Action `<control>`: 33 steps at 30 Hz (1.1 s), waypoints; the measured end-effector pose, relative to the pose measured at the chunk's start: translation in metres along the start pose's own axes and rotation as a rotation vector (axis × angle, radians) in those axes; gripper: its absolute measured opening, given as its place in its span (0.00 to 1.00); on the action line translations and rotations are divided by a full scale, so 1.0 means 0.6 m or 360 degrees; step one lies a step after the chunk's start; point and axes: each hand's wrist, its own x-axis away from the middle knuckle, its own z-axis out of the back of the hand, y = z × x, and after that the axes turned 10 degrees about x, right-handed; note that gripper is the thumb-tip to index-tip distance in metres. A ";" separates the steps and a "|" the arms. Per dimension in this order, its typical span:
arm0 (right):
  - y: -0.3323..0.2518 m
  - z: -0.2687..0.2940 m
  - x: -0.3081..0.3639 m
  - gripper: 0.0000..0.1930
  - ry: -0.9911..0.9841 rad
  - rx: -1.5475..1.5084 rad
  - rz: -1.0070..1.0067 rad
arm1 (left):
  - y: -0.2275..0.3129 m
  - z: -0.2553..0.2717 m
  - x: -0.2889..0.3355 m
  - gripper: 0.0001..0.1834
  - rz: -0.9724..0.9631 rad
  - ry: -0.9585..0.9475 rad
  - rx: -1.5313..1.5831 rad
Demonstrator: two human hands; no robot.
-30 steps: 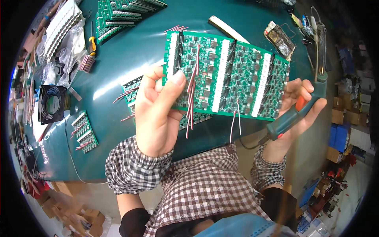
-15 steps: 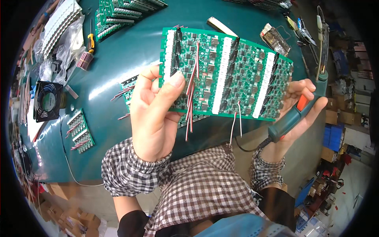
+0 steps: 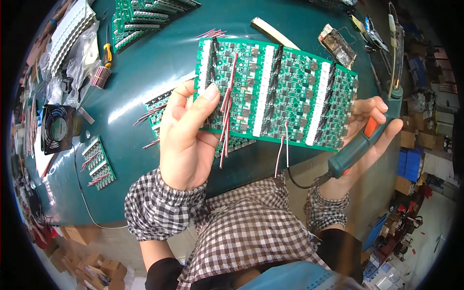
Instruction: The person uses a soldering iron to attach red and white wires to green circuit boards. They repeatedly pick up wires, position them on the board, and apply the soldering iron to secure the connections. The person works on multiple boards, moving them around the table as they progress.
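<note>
Head view, one circuit board [image 3: 295, 92], green, with white strips and black parts: raised above the green table [image 3: 227, 17], tilted, in front of the person. Left hand [image 3: 183, 137]: grasping the board at its left end, thumb on the face, other fingers partly hidden behind. Right hand [image 3: 373, 150]: wrapped around a dark green soldering gun [image 3: 353, 152] with an orange trigger, tip upward; some fingers lie at the board's right edge, contact unclear.

Red and white wires [image 3: 226, 108]: one bunch, across the board's left part, ends hanging below its lower edge, just beside the left thumb. Wire pair [image 3: 280, 155]: hanging from the lower edge, right of the bunch.

On the table: small board [image 3: 99, 164], left; black fan [image 3: 59, 128], near it; yellow-handled screwdriver [image 3: 107, 55], farther back; stacked boards [image 3: 137, 21], far left; stained metal box [image 3: 337, 46], far right.
</note>
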 end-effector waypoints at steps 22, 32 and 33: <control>0.000 0.092 -0.015 0.22 0.0124 0.0388 0.0042 | -0.010 0.032 -0.098 0.15 0.0032 -0.0068 -0.0415; 0.089 0.142 0.068 0.21 0.0567 0.0606 -0.0129 | -0.033 0.079 -0.260 0.21 -0.0589 -0.0336 -0.2203; 0.091 0.142 0.070 0.21 0.0573 0.0616 -0.0125 | -0.043 0.076 -0.255 0.20 -0.0610 -0.0220 -0.2389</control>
